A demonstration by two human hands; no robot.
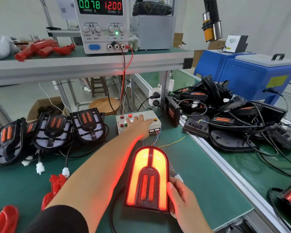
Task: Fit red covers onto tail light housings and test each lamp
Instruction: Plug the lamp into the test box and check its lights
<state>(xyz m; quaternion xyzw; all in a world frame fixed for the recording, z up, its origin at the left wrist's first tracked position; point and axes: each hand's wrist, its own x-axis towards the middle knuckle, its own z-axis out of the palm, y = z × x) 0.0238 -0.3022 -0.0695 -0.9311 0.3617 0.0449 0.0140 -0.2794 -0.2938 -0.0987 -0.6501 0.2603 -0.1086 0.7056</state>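
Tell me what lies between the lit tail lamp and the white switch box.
Head view: bare green mat crossed by thin coloured wires between lit tail lamp and switch box.

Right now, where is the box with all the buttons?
In the head view, the button box sits mid-bench on the green mat, under the left hand, just beyond the glowing tail light.

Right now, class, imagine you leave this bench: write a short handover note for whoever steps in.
Left hand: fingers straight, pressing on the switch box.
Right hand: grip on the right edge of the lit lamp, which lies on the mat.
Done: this lamp wears its red cover and glows; supply shows 12.00 V.
Left: three uncovered housings at left, loose red covers near them, more in the pile at right.
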